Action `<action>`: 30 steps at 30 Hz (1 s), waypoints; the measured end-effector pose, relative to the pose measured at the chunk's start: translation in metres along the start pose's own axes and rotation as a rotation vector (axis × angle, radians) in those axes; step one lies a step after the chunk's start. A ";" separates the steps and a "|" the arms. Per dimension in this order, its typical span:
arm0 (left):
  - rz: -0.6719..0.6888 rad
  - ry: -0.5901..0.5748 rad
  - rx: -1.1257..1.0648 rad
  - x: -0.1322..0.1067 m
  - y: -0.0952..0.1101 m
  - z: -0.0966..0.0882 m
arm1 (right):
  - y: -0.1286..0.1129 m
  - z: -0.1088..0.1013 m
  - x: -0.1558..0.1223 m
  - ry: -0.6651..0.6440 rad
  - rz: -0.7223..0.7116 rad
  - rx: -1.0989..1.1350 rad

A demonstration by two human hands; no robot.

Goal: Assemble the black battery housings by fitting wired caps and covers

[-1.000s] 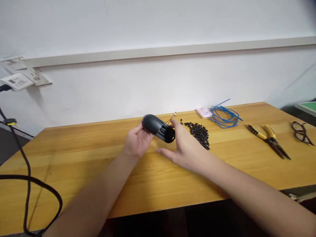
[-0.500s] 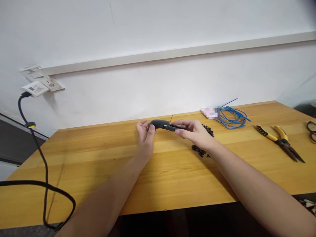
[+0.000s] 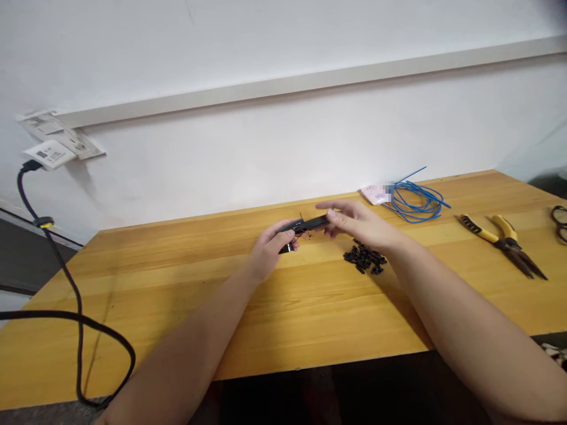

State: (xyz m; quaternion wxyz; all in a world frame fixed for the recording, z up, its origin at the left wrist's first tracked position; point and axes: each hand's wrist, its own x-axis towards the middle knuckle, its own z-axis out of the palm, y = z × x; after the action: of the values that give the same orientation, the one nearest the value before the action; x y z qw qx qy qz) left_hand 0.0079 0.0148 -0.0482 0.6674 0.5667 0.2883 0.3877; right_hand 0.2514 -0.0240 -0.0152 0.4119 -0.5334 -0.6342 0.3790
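Black plastic housing [image 3: 308, 224], seen edge-on and tilted slightly, held up in the air above the wooden table [image 3: 310, 313] between both hands, with the table's back edge just beyond it. Left hand [image 3: 270, 251] at the housing's left end, fingers curled around it, palm turned inward, in a firm wrapping grip. Right hand [image 3: 354, 223] at the housing's right end, thumb and fingertips pinching the casing, fingers extended and close together, wrist raised just above the table. Thin dark wires [image 3: 302, 230] sticking out around the middle of the housing, too fine to trace to their ends. Just right of the housing and lower in view, a loose heap of small black plastic pieces [image 3: 364, 258] on the table, close under the right forearm but apart from it. Farther right of the housing, a coil of blue wire [image 3: 414, 203], with a blurred pink-and-white paper packet [image 3: 375, 193] touching its left side. Well right of the housing, a pair of yellow-handled pliers [image 3: 502, 245] lying flat, and at the view's edge, a loop of dark cord [image 3: 559, 224]. Well left of the housing, a black cable [image 3: 80, 330] looping across the table and rising to a white wall socket [image 3: 51, 154] with paper labels, above the table on the white wall [image 3: 266, 165].
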 end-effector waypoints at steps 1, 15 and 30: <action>-0.005 0.030 -0.038 0.002 -0.001 0.000 | 0.004 -0.007 0.003 0.062 0.017 -0.061; -0.120 0.064 0.040 0.008 -0.016 -0.002 | 0.055 -0.003 0.034 0.189 0.284 -0.898; -0.053 -0.005 -0.014 -0.002 -0.005 0.007 | 0.043 -0.019 0.029 0.144 0.350 -0.880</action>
State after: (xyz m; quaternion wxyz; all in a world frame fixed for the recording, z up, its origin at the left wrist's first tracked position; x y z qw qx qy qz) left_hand 0.0132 0.0092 -0.0517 0.6820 0.5552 0.2992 0.3703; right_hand 0.2817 0.0115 -0.0443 0.1199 -0.7808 -0.6050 0.1000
